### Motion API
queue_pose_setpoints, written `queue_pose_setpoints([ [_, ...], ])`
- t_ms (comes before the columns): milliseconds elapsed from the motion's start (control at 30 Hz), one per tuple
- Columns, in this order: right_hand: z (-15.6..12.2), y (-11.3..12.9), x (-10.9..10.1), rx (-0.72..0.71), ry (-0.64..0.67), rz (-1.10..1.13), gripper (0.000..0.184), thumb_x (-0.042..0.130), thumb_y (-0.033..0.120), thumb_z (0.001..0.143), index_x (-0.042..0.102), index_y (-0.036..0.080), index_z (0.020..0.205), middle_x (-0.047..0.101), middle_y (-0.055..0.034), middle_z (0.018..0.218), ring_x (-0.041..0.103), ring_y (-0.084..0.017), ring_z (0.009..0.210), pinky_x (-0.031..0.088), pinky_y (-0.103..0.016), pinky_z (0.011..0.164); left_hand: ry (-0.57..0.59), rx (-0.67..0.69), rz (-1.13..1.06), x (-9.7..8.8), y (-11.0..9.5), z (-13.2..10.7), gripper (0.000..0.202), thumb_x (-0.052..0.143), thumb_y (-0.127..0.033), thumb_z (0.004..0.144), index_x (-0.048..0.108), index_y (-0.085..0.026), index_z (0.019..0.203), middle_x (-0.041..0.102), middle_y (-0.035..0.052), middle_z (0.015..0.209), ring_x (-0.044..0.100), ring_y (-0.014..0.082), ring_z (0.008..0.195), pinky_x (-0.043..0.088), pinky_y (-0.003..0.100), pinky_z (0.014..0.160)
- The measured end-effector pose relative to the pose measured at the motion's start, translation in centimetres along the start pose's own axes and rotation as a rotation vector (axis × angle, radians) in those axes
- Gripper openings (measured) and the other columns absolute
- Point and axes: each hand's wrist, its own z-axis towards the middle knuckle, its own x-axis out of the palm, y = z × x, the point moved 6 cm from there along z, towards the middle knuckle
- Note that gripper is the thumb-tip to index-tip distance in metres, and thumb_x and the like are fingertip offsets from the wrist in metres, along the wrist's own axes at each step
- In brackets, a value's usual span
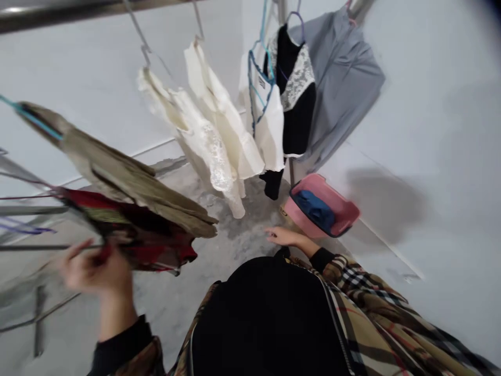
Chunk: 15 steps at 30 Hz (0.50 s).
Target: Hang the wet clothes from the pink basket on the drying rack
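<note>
My left hand [97,267], blurred by motion, is closed at the near edge of a red and black patterned garment [136,235]; a bit of red cloth shows between its fingers. Just above that garment hangs an olive-brown garment [125,169] on a light blue hanger [35,119]. My right hand [284,236] is low in front of my body with its fingers partly stretched out and nothing visible in them. Close to its right stands a pink basket [313,185] with dark blue cloth [315,207] inside.
From the overhead metal rail [78,13] hang cream lace garments [211,146], a white top with blue trim [270,138], a black top with white lace [299,120] and a grey garment [344,73]. A purple hanger [27,228] is at left. White walls enclose the concrete floor [172,308].
</note>
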Motion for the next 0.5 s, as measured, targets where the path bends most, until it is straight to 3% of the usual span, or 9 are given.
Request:
queue_pose_setpoints([
  [33,0.4,0.6,0.9,-0.009,0.055,-0.015,0.039,0.07,0.024,0.072,0.07,0.016,0.11,0.072,-0.0045,0.084,0.064,-0.017,0.071,0.054,-0.033,0.076,-0.002,0.033,0.03,0.4,0.7,-1.1,0.028,0.066,-0.027,0.052,0.039,-0.021,0.049,0.056,0.0003,0.065,0.06,0.0273,0.083,0.045,0.048,0.086],
  [67,0.8,1.4,1.7,-0.024,0.1,-0.029,0.047,0.069,0.025,0.073,0.066,0.016,0.118,0.072,-0.0075,0.093,0.066,-0.019,0.076,0.054,-0.035,0.078,0.073,0.036,0.015,1.3,1.3,-2.4,0.025,0.066,-0.029,0.055,0.043,-0.021,0.051,0.058,0.0008,0.067,0.059,0.0236,0.075,0.048,0.044,0.079],
  [167,1.6,4.5,4.3,-0.099,0.198,-0.008,0.072,0.07,0.031,0.075,0.046,0.02,0.141,0.063,-0.0141,0.122,0.065,-0.022,0.092,0.053,-0.04,0.085,0.516,-0.017,-0.065,5.4,1.3,-7.9,0.022,0.063,-0.031,0.067,0.047,-0.02,0.057,0.065,0.0029,0.073,0.06,0.018,0.071,0.051,0.033,0.071],
  [233,1.7,6.9,6.0,-0.182,0.243,0.051,0.088,0.074,0.035,0.07,0.035,0.023,0.148,0.053,-0.0156,0.137,0.062,-0.024,0.1,0.052,-0.042,0.087,0.746,0.029,-0.165,7.3,-1.1,-11.6,0.025,0.06,-0.031,0.075,0.045,-0.021,0.058,0.066,0.004,0.075,0.061,0.0163,0.069,0.051,0.03,0.065],
  [300,1.5,9.5,7.3,-0.302,0.256,0.103,0.094,0.078,0.036,0.064,0.035,0.027,0.148,0.046,-0.0125,0.144,0.06,-0.027,0.108,0.051,-0.043,0.092,0.992,0.258,-0.271,8.1,-5.1,-15.0,0.026,0.06,-0.033,0.081,0.049,-0.021,0.06,0.067,0.0059,0.078,0.063,0.0181,0.072,0.051,0.031,0.063],
  [333,1.4,10.6,7.8,-0.352,0.263,0.114,0.089,0.078,0.036,0.063,0.041,0.031,0.144,0.048,-0.0083,0.144,0.059,-0.028,0.111,0.05,-0.044,0.094,1.022,0.303,-0.289,8.1,-6.5,-15.8,0.026,0.064,-0.035,0.08,0.051,-0.022,0.061,0.068,0.006,0.079,0.064,0.0192,0.074,0.052,0.032,0.065],
  [400,1.0,11.8,8.6,-0.384,0.306,0.109,0.058,0.072,0.039,0.068,0.06,0.036,0.124,0.061,0.0004,0.129,0.061,-0.029,0.109,0.05,-0.045,0.093,1.056,0.373,-0.313,7.7,-8.9,-16.4,0.025,0.068,-0.039,0.078,0.056,-0.023,0.064,0.069,0.0071,0.084,0.066,0.0215,0.082,0.054,0.035,0.069],
  [467,0.8,11.9,8.9,-0.339,0.349,0.088,0.028,0.06,0.041,0.077,0.07,0.033,0.101,0.071,0.0016,0.106,0.066,-0.029,0.098,0.053,-0.044,0.087,1.078,0.424,-0.339,7.3,-10.5,-15.5,0.024,0.071,-0.044,0.076,0.06,-0.023,0.07,0.069,0.0085,0.096,0.065,0.0238,0.094,0.054,0.037,0.078],
  [500,0.7,11.6,8.7,-0.305,0.355,0.083,0.025,0.055,0.04,0.079,0.071,0.029,0.094,0.073,-0.0001,0.098,0.067,-0.028,0.094,0.054,-0.043,0.084,1.064,0.469,-0.353,7.2,-11.2,-14.4,0.025,0.071,-0.047,0.076,0.062,-0.023,0.076,0.068,0.0093,0.105,0.064,0.0253,0.102,0.054,0.039,0.084],
])
